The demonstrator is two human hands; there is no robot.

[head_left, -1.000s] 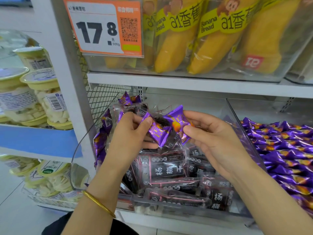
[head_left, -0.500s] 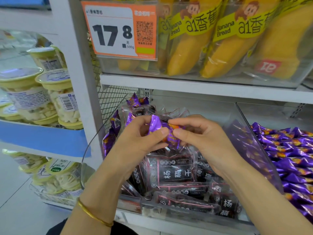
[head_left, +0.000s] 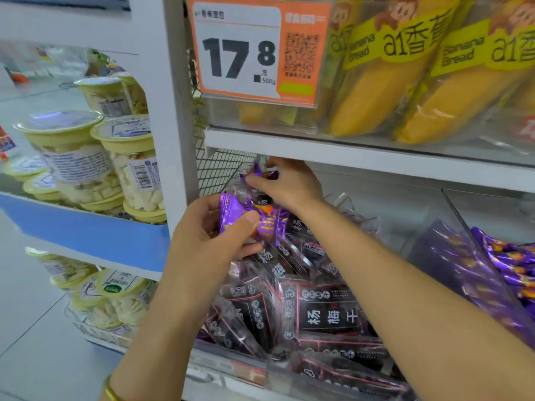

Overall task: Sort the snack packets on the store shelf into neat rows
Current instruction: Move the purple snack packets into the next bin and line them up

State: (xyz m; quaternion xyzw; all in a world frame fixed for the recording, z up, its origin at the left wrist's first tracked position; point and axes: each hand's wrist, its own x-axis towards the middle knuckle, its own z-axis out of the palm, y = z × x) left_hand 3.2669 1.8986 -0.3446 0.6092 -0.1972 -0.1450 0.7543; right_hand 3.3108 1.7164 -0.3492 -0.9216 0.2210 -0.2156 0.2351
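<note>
On the lower shelf, above a clear bin full of dark packets, both hands are at work. The left hand is raised over the front left part of the bin, its thumb and curled fingers grasping a small bunch of purple packets. The right hand reaches across to the back left corner, just under the upper shelf board and close to the wire mesh; its fingertips pinch a single wrapper, purple like the others, lying on top of the dark packets there. A gold bangle sits on the left wrist. To the right, behind a clear divider, lies a heap of purple snacks. Above hang a price tag and banana bread bags. Lidded tubs stand stacked on the neighbouring rack to the left.
</note>
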